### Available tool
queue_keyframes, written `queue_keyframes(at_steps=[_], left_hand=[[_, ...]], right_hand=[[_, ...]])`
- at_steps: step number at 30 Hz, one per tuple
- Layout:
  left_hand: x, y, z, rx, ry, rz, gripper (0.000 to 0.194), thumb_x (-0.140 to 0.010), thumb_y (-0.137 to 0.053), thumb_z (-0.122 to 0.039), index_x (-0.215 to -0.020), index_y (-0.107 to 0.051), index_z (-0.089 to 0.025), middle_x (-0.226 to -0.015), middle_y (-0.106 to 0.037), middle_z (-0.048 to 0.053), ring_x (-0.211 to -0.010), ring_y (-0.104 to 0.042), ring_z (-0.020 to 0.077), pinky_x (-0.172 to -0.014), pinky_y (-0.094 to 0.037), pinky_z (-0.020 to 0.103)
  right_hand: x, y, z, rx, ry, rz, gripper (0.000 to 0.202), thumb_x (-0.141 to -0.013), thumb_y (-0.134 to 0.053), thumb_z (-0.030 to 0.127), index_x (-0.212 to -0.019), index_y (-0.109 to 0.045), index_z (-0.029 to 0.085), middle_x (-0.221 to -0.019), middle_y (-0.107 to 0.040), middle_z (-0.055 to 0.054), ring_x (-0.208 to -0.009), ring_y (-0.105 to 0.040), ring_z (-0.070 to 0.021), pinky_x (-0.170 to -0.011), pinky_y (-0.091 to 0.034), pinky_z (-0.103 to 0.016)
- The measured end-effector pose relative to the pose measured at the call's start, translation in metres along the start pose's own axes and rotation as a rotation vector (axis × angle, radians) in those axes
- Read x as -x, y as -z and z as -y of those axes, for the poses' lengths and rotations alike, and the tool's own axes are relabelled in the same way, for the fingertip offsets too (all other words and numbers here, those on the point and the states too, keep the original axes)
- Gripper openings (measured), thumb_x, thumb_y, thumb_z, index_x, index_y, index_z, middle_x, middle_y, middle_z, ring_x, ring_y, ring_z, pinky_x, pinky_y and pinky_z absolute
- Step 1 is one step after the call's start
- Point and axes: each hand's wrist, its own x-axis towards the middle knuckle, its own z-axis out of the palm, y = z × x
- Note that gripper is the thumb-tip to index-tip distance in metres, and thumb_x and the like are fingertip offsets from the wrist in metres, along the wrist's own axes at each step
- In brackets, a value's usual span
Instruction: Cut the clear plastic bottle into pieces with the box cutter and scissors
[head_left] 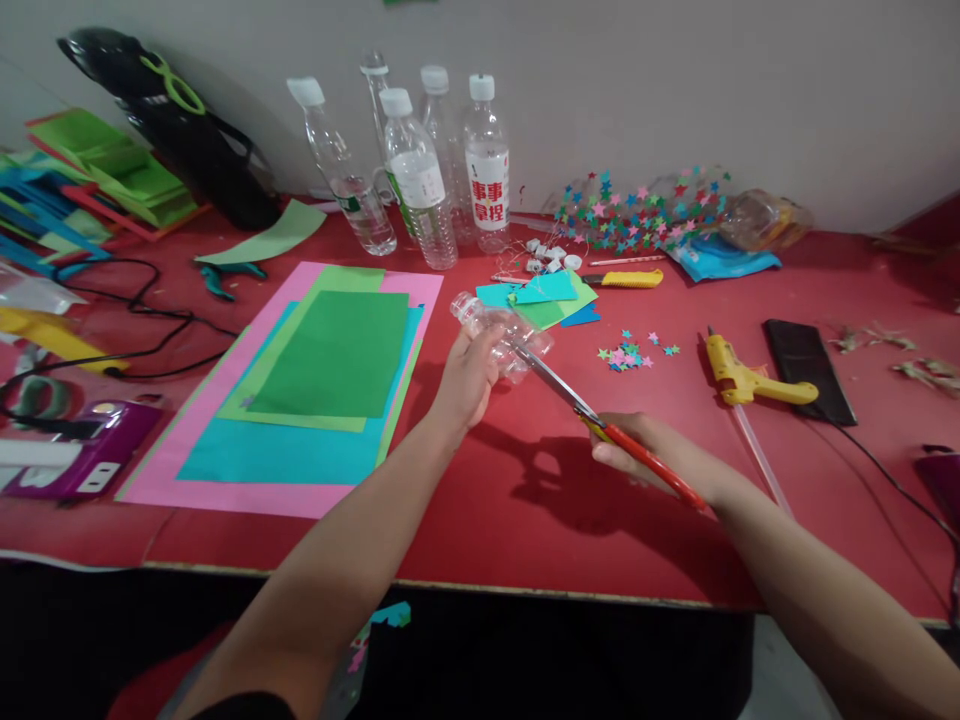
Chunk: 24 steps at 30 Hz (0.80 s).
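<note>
My left hand (472, 375) is closed around a clear plastic bottle piece (517, 335), its neck pointing to the far left. Red-handled scissors (559, 385) are in my right hand (641, 445), with their blades reaching up-left to the plastic. The blade tips meet the bottle piece near my left fingers; whether they are through the wall I cannot tell. Both hands are above the red table (480, 530). Just beyond the bottle piece lie scraps of blue and green paper (555, 295).
Coloured paper sheets (330, 355) lie left. Several capped bottles (420, 185) stand by the wall. A yellow glue gun (750, 380), a black phone (810, 370) and star confetti (630, 355) lie right. A yellow utility knife (630, 280) and a bag of stars (645, 210) are behind.
</note>
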Motion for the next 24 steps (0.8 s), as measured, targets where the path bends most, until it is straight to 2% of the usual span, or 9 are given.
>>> queue_keyframes(at_steps=[6,12,18,24], left_hand=[[-0.002,0.002,0.0,-0.063,-0.035,-0.034,0.022,-0.078,-0.067,-0.033,-0.095,-0.058,-0.021,-0.09,-0.069,0.004,-0.089,-0.069,0.0225,-0.072,-0.057,0.035],[-0.004,0.006,0.001,-0.068,-0.048,-0.019,0.021,-0.08,-0.066,-0.032,-0.096,-0.058,-0.022,-0.082,-0.065,0.002,-0.079,-0.067,0.0191,-0.071,-0.056,0.034],[-0.005,0.006,0.006,-0.126,-0.18,0.044,0.021,-0.078,-0.068,-0.033,-0.092,-0.06,-0.021,-0.093,-0.069,0.004,-0.096,-0.066,0.0201,-0.09,-0.052,0.036],[-0.007,0.008,0.007,-0.135,-0.203,0.039,0.02,-0.079,-0.068,-0.034,-0.093,-0.061,-0.021,-0.093,-0.069,0.004,-0.096,-0.066,0.0208,-0.09,-0.05,0.036]], right_hand=[[-0.002,-0.004,0.002,-0.068,-0.029,-0.018,0.05,-0.088,-0.054,0.066,-0.069,-0.038,0.022,-0.059,-0.038,0.006,-0.053,-0.035,-0.0098,-0.05,-0.028,-0.025],[-0.004,-0.007,-0.001,-0.058,-0.017,-0.046,0.051,-0.088,-0.055,0.066,-0.066,-0.037,0.023,-0.058,-0.035,0.006,-0.052,-0.032,-0.0094,-0.049,-0.025,-0.025],[-0.005,-0.008,-0.008,0.015,0.039,-0.052,0.049,-0.088,-0.055,0.065,-0.071,-0.042,0.021,-0.063,-0.042,0.004,-0.057,-0.036,-0.0106,-0.052,-0.029,-0.025],[-0.005,-0.012,-0.001,-0.065,0.0,-0.079,0.05,-0.089,-0.054,0.064,-0.067,-0.036,0.023,-0.059,-0.037,0.006,-0.054,-0.034,-0.0096,-0.049,-0.028,-0.024]])
